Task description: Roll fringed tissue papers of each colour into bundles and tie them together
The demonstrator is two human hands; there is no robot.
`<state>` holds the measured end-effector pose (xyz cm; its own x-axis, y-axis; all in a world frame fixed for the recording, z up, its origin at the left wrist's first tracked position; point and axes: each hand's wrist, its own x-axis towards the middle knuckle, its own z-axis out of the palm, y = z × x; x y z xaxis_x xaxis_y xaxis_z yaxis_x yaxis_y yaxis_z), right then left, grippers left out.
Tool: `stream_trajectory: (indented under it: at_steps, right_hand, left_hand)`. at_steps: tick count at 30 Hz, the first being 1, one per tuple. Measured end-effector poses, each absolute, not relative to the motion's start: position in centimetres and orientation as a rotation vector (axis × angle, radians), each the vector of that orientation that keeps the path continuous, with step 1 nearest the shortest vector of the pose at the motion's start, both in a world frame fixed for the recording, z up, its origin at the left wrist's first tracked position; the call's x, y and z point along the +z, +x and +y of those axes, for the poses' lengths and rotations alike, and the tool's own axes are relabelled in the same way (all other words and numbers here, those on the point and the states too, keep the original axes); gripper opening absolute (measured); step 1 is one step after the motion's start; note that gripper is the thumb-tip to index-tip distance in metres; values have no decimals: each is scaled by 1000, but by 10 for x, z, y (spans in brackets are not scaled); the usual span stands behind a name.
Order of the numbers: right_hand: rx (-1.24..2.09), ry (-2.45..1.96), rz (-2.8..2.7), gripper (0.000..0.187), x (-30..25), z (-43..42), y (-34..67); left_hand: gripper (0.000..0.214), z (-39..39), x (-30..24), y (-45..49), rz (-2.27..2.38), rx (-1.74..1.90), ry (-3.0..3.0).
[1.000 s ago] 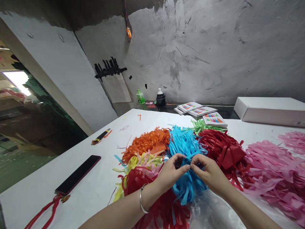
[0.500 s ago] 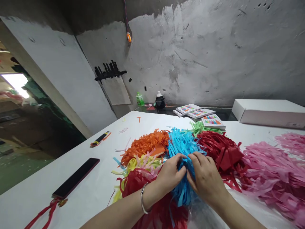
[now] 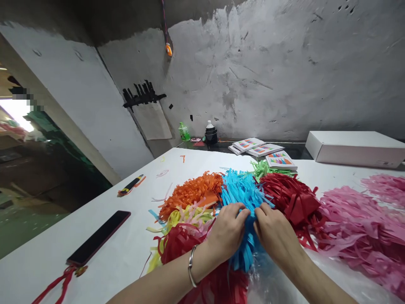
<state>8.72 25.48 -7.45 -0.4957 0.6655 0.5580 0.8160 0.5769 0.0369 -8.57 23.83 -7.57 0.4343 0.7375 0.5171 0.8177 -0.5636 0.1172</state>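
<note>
A blue paper tassel bundle [image 3: 240, 192] lies in the middle of the white table [image 3: 126, 249]. My left hand [image 3: 228, 230], with a silver bangle on its wrist, pinches the blue strips from the left. My right hand [image 3: 275, 232] pinches the same strips from the right, fingertips nearly touching the left hand's. An orange bundle [image 3: 193, 192], a yellow one [image 3: 183, 215] and a red one [image 3: 180, 242] lie left of my hands. Another red bundle [image 3: 291, 196] and pink ones [image 3: 357, 228] lie to the right. Clear plastic [image 3: 272, 283] sits under my right wrist.
A black phone [image 3: 99, 237] with a red strap lies at the left. A black and yellow cutter [image 3: 130, 184] lies further back. Printed cards [image 3: 262, 150], a green bottle [image 3: 183, 131] and a white box [image 3: 354, 147] stand along the grey wall.
Both hands have moved slightly away from me and dug into the blue strips, the fingertips closing together on them. The camera has drifted a little.
</note>
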Motion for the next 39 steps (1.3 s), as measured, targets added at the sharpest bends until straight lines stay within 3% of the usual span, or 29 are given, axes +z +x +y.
stream_trajectory:
  at_steps: [4, 9, 18, 23, 25, 29, 33, 39]
  right_hand:
    - [-359, -1191, -2342, 26, -77, 255, 81]
    - [-178, -1267, -2289, 16, -74, 261, 84]
    - [61, -1403, -2151, 18, -68, 267, 97]
    - [12, -1468, -2215, 53, -55, 254, 92]
    - [23, -1557, -2245, 52, -48, 251, 93]
    - [90, -1689, -2118, 31, -32, 266, 122]
    - [184, -1764, -1862, 33, -10, 287, 177]
    - [130, -1761, -1369, 20, 16, 267, 241]
  left_hand:
    - [14, 239, -81, -82, -1231, -808, -2399]
    - [12, 240, -80, -84, -1191, -810, -2369]
    - [5, 244, -71, -84, -1374, -662, -2474]
    - [14, 237, -63, -82, -1288, -792, -2476]
    - [18, 232, -57, -81, -1213, -857, -2504]
    - [14, 224, -31, -88, -1212, -1166, -2543]
    - [7, 241, 5, -110, -1560, -1852, -2371]
    - [7, 323, 46, -134, -1700, -2220, -2010]
